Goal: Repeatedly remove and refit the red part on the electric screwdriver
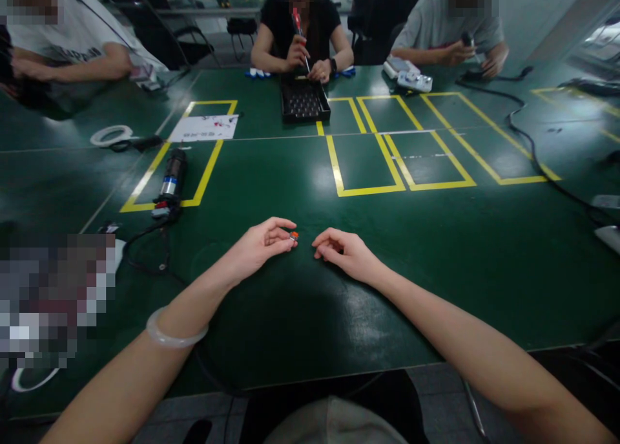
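Observation:
Between the thumb and fingers of my left hand [266,242] is a small orange and silver part [294,236], too small to identify further. My right hand [345,253] is just to the right of it, a short gap away. Its fingers are curled in against the thumb, and whatever they may hold is hidden. Both hands are over the near middle of the green table [465,250]. A translucent white bangle [177,334] circles my left wrist.
Yellow tape outlines [371,190] mark the table. At left lie a black cylindrical tool [173,176] with a cable, a white printed sheet [206,128] and a white ring [111,136]. Across, a person works over a black tray [305,111]; two others sit beside. A black cable [530,140] runs along the right.

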`<state>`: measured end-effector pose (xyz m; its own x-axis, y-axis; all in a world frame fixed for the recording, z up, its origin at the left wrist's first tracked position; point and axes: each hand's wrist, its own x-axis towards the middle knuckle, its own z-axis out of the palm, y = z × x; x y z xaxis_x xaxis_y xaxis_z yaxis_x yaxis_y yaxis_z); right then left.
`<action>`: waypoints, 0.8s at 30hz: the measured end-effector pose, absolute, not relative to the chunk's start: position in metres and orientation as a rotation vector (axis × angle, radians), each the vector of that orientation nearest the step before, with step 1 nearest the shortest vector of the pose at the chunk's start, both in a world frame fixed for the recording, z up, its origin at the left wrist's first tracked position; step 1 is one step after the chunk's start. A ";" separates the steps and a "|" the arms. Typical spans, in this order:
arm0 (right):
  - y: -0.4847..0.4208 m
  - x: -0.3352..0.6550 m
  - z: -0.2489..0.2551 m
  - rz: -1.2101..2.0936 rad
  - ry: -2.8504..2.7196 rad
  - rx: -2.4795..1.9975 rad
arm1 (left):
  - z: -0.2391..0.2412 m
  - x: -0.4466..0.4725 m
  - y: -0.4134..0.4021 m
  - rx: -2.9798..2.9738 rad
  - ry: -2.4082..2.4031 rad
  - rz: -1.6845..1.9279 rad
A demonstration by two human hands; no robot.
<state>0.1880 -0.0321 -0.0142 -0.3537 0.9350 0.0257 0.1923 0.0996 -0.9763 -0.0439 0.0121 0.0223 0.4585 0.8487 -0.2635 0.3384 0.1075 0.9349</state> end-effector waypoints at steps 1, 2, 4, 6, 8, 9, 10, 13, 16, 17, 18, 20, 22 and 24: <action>-0.032 0.188 -0.014 1.324 -1.649 -1.121 | 0.021 -0.041 0.009 1.488 1.084 0.509; -0.032 0.188 -0.014 1.335 -1.639 -1.119 | 0.021 -0.038 0.007 1.505 1.072 0.496; -0.032 0.188 -0.012 1.348 -1.631 -1.120 | 0.021 -0.035 0.005 1.569 1.058 0.457; -0.033 0.188 -0.012 1.345 -1.634 -1.123 | 0.022 -0.034 0.003 1.682 1.052 0.435; -0.033 0.187 -0.011 1.346 -1.631 -1.121 | 0.025 -0.033 0.000 1.861 1.046 0.451; -0.033 0.187 -0.011 1.356 -1.625 -1.112 | 0.026 -0.032 -0.002 1.971 1.036 0.470; -0.032 0.187 -0.011 1.370 -1.617 -1.103 | 0.026 -0.032 -0.003 2.089 1.020 0.491; -0.033 0.185 -0.012 1.406 -1.595 -1.080 | 0.024 -0.030 -0.009 2.407 0.944 0.541; -0.033 0.184 -0.013 1.422 -1.589 -1.079 | 0.018 -0.029 -0.011 2.575 0.871 0.525; -0.033 0.184 -0.013 1.431 -1.588 -1.079 | 0.016 -0.029 -0.011 2.601 0.848 0.506; -0.033 0.184 -0.013 1.438 -1.586 -1.080 | 0.016 -0.029 -0.011 2.620 0.826 0.484; -0.033 0.184 -0.012 1.437 -1.579 -1.086 | 0.019 -0.033 -0.007 2.652 0.811 0.460; -0.033 0.184 -0.012 1.421 -1.563 -1.090 | 0.025 -0.041 0.003 2.676 0.910 0.486; -0.032 0.185 -0.012 1.401 -1.549 -1.097 | 0.033 -0.057 0.017 2.674 1.164 0.550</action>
